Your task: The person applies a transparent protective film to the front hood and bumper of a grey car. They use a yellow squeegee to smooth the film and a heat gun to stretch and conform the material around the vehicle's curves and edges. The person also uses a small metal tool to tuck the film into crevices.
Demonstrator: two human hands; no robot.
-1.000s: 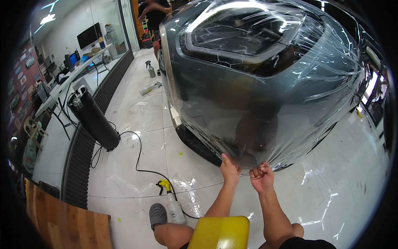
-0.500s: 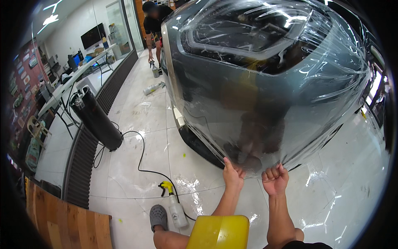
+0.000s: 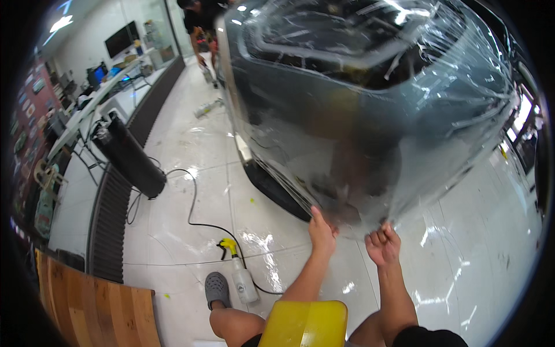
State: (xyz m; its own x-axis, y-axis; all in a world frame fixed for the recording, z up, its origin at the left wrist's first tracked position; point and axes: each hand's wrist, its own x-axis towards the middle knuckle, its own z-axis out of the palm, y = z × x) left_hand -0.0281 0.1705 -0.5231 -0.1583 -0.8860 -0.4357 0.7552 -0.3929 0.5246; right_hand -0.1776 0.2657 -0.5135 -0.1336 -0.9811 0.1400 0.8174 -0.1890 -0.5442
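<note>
A grey car with dark glass fills the far middle and right. Clear film lies over it, wrinkled and glossy at the upper right and stretched toward me along the lower edge. My left hand is closed on that lower edge, thumb pointing up. A little to the right, my right hand grips the same edge in a fist, knuckles up. Between the two hands the film spans taut. Part of the left fingers is hidden behind the hand.
A spray bottle with a yellow head stands by my grey clog. A black cylinder trails a cable across the tiles. Something yellow juts up before me. A wooden bench is at left; another person bends beside the car.
The view has shifted slightly, and both hands still hold the film edge. My left hand sits a little higher and further left. The other person leans lower at the top edge.
</note>
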